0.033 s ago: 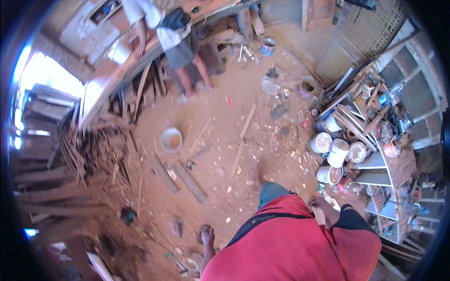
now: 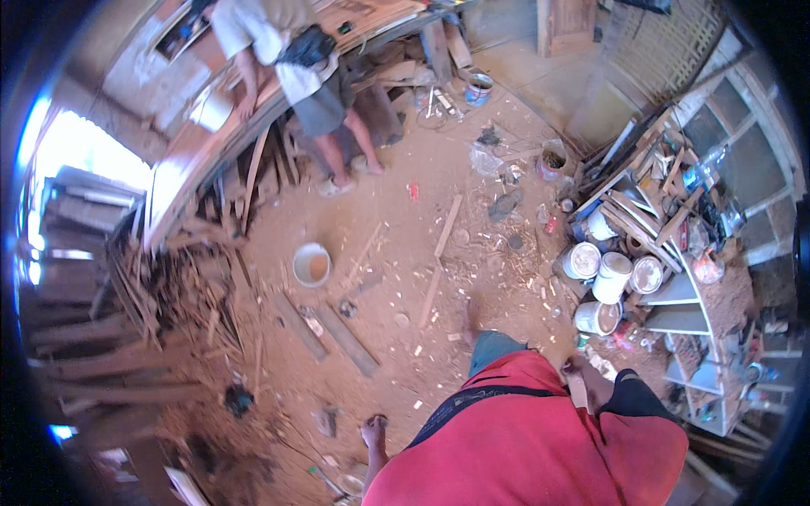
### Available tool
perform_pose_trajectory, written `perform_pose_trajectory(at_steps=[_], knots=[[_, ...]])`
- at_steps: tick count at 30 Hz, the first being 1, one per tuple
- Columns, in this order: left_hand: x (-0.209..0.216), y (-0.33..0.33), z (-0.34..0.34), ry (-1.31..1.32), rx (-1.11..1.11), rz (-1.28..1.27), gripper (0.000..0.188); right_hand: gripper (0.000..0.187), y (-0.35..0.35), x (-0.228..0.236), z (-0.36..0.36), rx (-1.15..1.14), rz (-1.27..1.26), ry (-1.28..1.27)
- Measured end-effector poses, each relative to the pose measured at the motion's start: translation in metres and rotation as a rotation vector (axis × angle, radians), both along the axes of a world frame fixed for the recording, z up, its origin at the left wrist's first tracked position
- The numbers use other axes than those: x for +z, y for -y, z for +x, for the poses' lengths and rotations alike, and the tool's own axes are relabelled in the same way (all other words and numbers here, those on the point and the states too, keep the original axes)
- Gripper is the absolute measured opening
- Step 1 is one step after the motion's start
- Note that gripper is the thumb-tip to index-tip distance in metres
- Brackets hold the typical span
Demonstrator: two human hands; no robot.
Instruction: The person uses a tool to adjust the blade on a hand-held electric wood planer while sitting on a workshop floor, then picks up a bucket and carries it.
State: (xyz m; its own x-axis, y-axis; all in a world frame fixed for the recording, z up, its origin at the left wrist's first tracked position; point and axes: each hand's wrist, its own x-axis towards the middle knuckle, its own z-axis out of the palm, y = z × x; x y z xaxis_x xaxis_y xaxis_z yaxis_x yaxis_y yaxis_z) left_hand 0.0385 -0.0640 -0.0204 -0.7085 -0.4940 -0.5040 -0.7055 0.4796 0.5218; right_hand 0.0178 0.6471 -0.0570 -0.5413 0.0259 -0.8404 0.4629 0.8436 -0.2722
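Observation:
My left hand (image 2: pixel 374 428) hangs low beside my body over the dirt floor, its fingers curled in. What they hold, if anything, I cannot make out. At my right side, my right hand (image 2: pixel 576 366) is closed at the upper end of a pale flat strip (image 2: pixel 577 391), which looks like wood and lies against my red shirt (image 2: pixel 523 430). Below the shirt, one bare foot (image 2: pixel 467 325) shows on the floor. Neither hand touches the buckets or boards around me.
Another person (image 2: pixel 308 93) leans on a long workbench (image 2: pixel 190 173). A white bucket (image 2: pixel 312 265) and loose planks (image 2: pixel 346 339) lie ahead. Several paint buckets (image 2: pixel 612 278) stand right, beside cluttered shelves (image 2: pixel 675 319). Scrap wood (image 2: pixel 181 291) is heaped left.
The view has shifted slightly, so more of the other person shows at the bench. My left hand sits a little to the right in the picture. My right hand keeps its grip.

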Motion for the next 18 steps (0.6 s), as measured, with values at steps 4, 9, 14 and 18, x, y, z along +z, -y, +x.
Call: perform_pose_trajectory(at_steps=[4,9,14,18], knots=[[0.016,-0.013,-0.136,-0.041,0.163,0.231,0.030,0.025,-0.028,-0.034,-0.116,0.262,0.080,-0.067],[0.034,-0.065,-0.273,-0.254,0.199,0.284,0.030,0.025,0.060,0.049,-0.365,-0.103,-0.173,-0.580],[-0.003,-0.098,-0.383,0.078,-0.104,0.342,0.034,0.021,0.082,0.110,-0.571,-0.065,-0.032,-0.777],[-0.034,-0.076,-0.497,0.292,-0.683,0.048,0.040,0.026,0.080,0.099,-0.653,-0.279,-0.094,-1.008]])
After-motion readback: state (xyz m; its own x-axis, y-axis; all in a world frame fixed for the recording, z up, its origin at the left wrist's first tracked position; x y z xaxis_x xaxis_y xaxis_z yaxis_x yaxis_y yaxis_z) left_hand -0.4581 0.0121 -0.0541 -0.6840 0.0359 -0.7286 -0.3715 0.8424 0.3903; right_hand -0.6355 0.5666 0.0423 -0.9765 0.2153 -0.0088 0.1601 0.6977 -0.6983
